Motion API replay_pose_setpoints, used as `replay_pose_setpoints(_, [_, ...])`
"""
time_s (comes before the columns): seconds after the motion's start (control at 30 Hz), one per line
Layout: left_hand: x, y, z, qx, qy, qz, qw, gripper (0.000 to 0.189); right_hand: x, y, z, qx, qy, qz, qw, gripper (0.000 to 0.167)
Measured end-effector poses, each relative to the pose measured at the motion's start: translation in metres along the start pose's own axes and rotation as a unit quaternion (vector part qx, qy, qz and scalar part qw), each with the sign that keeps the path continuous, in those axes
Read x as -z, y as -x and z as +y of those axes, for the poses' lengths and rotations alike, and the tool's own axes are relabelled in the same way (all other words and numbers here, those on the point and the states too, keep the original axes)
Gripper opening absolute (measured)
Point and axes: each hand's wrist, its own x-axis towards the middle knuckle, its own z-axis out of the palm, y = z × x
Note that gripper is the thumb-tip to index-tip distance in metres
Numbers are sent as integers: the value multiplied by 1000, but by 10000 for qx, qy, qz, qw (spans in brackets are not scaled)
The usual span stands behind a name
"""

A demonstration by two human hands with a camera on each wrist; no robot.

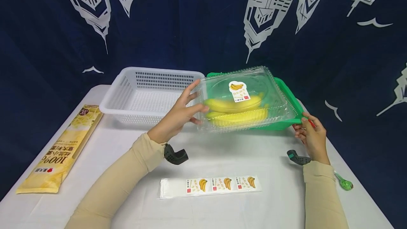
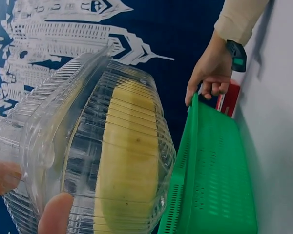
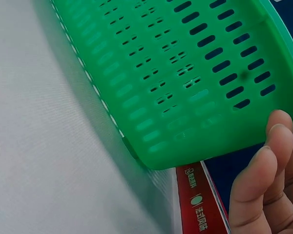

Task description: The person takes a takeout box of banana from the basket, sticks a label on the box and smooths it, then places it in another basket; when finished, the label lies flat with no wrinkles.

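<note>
My left hand grips the left side of a clear plastic clamshell box with yellow bananas inside. A white banana sticker is on its lid. In the head view the box is tilted over the green basket; in the left wrist view the box appears beside the basket. At the basket's front right corner, my right hand pinches the rim; in the right wrist view its curled fingers are under that rim, with the thumb hidden.
A white perforated basket stands to the left of the green one. On the left lies a yellow pasta packet. A strip of banana stickers lies in front. A green-wrapped lollipop and a red package are on the right.
</note>
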Motion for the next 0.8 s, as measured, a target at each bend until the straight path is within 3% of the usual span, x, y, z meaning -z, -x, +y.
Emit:
replay_pose_setpoints(0.43, [-21, -43, -1, -171, 268, 343, 9989, 88, -2, -4, 1, -104, 48, 148, 9998, 23])
replay_pose_setpoints(0.8, [-41, -86, -10, -47, 226, 650, 9976, 84, -2, -3, 1, -120, -45, 182, 9998, 23])
